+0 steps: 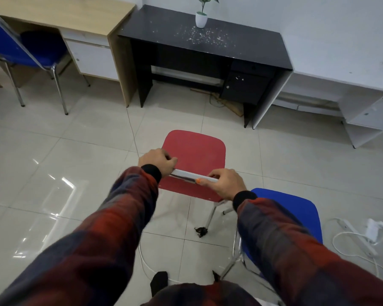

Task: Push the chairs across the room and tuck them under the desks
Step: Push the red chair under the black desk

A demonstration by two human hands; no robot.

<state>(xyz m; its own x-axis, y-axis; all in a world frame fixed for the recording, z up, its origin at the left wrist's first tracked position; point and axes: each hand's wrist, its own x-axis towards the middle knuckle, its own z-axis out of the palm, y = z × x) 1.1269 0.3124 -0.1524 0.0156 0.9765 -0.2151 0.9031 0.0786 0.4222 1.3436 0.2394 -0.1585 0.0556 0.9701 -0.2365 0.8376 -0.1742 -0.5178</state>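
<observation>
A red chair (pixel 197 151) stands on the tiled floor in front of me, its seat facing a black desk (pixel 241 51). My left hand (pixel 157 161) grips the left end of its backrest's top edge, and my right hand (pixel 227 183) grips the right end. The backrest shows as a thin white and red strip between my hands. A blue chair (pixel 296 208) stands just behind my right arm, partly hidden by my sleeve. Another blue chair (pixel 31 51) sits partly under the wooden desk (pixel 75 16) at the far left. A white desk (pixel 352 80) is at the right.
A white potted plant (pixel 201 18) stands on the black desk amid white specks. A white power strip and cables (pixel 358 237) lie on the floor at the right. Another white cable runs near my feet. Dark debris (pixel 200 231) lies by the red chair's leg.
</observation>
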